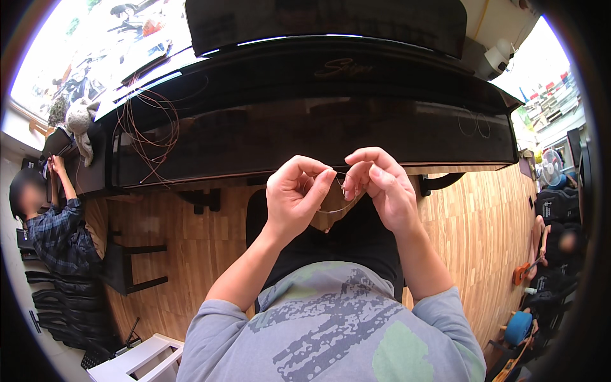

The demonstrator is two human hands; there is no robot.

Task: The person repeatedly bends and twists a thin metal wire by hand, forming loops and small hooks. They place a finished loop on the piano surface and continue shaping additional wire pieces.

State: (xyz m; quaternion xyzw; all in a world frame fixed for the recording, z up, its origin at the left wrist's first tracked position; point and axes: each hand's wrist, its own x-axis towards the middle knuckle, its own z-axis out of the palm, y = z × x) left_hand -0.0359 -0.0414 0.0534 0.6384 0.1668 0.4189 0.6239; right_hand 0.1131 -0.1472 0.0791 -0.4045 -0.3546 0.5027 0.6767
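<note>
A thin, pale metal string (336, 211) hangs in a small loop between my hands, in front of the black piano's edge. My left hand (297, 193) is closed, thumb and forefinger pinching the string at their tips. My right hand (387, 188) curls around the other side of the loop. Its forefinger arches above, and the lower fingers seem to hold the string; the exact grip is partly hidden. On the closed black piano lid (254, 137), to the left, lies a loose coil of copper-coloured strings (173, 130). A finer coil (475, 125) rests on the lid's right end.
A person in a plaid shirt (60, 226) sits at far left by a plush toy (79, 118). A black bench (130, 261) and white stool (137, 363) stand lower left. At right are a fan (551, 168), someone with a small orange instrument (522, 274), and a blue round object (519, 327).
</note>
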